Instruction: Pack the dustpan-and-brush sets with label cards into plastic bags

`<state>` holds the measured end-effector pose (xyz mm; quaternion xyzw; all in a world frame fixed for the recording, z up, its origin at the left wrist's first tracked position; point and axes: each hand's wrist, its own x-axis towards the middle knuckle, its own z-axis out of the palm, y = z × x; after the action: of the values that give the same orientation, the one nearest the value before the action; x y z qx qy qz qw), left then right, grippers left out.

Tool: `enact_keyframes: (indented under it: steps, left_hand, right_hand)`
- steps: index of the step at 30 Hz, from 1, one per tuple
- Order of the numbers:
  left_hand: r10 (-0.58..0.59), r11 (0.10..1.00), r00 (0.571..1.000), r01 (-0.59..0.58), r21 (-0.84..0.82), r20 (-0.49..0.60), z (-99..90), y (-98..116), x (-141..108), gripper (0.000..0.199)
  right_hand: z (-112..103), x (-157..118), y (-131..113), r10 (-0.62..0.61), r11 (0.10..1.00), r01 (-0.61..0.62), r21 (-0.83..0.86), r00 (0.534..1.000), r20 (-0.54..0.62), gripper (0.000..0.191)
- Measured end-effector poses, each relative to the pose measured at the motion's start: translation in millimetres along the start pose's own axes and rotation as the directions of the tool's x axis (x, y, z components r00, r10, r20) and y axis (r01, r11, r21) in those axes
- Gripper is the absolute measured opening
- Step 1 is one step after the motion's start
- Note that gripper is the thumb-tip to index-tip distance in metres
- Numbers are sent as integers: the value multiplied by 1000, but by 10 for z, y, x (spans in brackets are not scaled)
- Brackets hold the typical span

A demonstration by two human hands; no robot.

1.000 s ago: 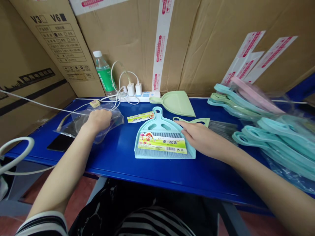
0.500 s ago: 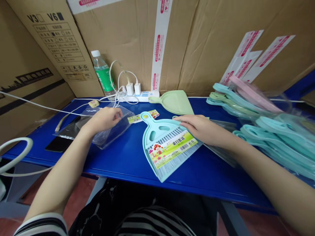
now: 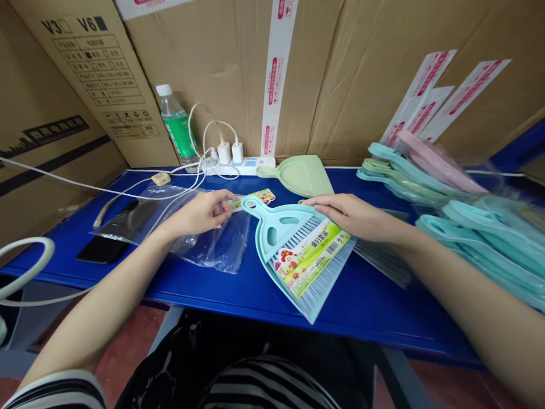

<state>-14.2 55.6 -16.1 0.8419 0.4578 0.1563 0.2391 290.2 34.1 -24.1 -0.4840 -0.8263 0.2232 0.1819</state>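
My left hand [image 3: 198,215] grips the edge of a clear plastic bag [image 3: 213,250] on the blue tabletop, and its fingertips lie next to a small printed paper label [image 3: 255,199]. My right hand [image 3: 351,215] rests over the top edge of an aqua dustpan [image 3: 279,233], its fingers curled on the rim. A grey-bristled hand brush [image 3: 315,284] with a green and yellow paper band [image 3: 310,261] lies in that dustpan, tilted across the table. A pale green dustpan [image 3: 300,175] lies beyond it. Grey bristles [image 3: 381,261] stick out from under my right forearm.
Stacks of bagged aqua, green and pink dustpans [image 3: 481,238] fill the right side. A black phone [image 3: 102,250] lies at the left. Behind stand a water bottle [image 3: 176,128], a power strip [image 3: 242,166] with chargers and cables, and cardboard boxes [image 3: 340,85].
The aqua dustpan set has swung from square-on to tilted, with its handle toward the left. The plastic bag has been drawn to the right under my left hand.
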Motion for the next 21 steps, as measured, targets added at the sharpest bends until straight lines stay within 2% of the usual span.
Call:
enact_keyframes:
  steps: [6, 12, 15, 21]
  left_hand:
    - [31, 989, 998, -38, -141, -55, 53, 8, 13, 26]
    - [55, 989, 989, -72, -128, -134, 82, 13, 27, 21]
    - [77, 983, 988, -98, -158, -133, 83, 13, 24, 22]
    - [113, 981, 981, -135, -139, -156, 76, -12, 33, 20]
  right_hand:
    - [40, 5, -13, -56, 998, 56, 11, 998, 10, 40]
    - [72, -9, -83, -73, 997, 73, -3, 997, 3, 40]
    - [112, -7, -96, -81, 997, 81, -5, 997, -19, 40]
    - [127, -40, -110, 34, 996, -39, -80, 997, -67, 40]
